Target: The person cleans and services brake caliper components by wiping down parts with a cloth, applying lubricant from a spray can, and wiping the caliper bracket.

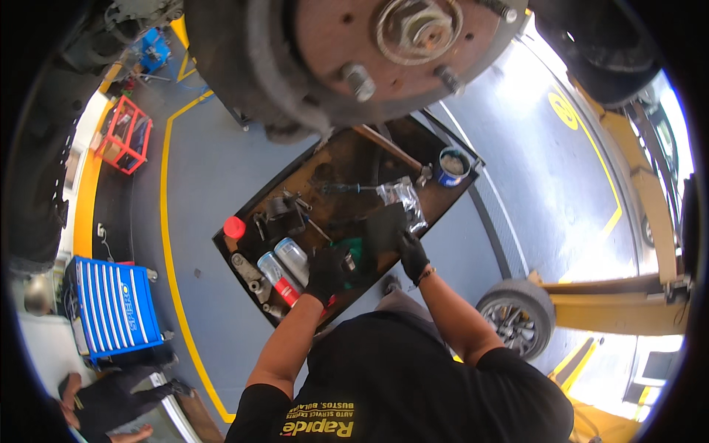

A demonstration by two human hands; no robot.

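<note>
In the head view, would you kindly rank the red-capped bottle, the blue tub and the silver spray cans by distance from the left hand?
1. Silver spray cans: right beside the left hand, on its left.
2. Red-capped bottle: farther left, at the tray's edge.
3. Blue tub: farthest, at the tray's upper right corner.

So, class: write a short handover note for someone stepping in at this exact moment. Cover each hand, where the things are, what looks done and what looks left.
Left hand: gloved, over the near edge of the tool tray, touching a small dark part; whether it grips it is unclear.
Right hand: gloved, on a black cloth-like item on the tray.
Things: two spray cans beside the left hand, a red cap, a clear plastic bag, a blue tub at the far end.
Done: wheel is off; bare hub with studs overhead.
Left: nothing has been refitted to the hub.
</note>
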